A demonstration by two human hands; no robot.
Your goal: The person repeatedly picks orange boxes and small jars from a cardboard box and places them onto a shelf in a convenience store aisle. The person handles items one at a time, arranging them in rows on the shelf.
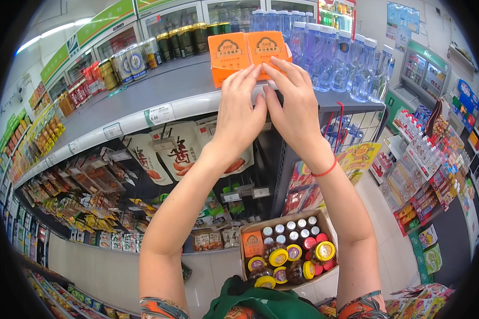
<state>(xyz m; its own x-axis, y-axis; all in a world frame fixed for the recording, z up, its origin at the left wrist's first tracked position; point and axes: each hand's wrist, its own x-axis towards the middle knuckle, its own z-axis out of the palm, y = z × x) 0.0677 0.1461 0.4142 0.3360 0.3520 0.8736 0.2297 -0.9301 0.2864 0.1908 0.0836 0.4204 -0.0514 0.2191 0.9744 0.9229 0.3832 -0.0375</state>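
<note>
Two orange cardboard boxes (229,50) stand side by side on the grey top shelf (175,81), near its front edge. My left hand (243,107) rests its fingertips on the front of the left box. My right hand (293,103) touches the front of the right box, its fingers bent. The two hands nearly meet at the thumbs, and the lower fronts of the boxes are partly hidden behind them. Below, an open cardboard carton (245,227) on the floor holds yellow-lidded jars (278,257), several capped bottles and another orange box (252,243).
Clear plastic water bottles (323,60) stand right of the boxes. Drink cans (135,62) line the shelf's back left. Packaged snacks (99,175) hang beneath the shelf. At the right is a display of bottles and packets (419,159); snack packets (415,307) lie at the lower right.
</note>
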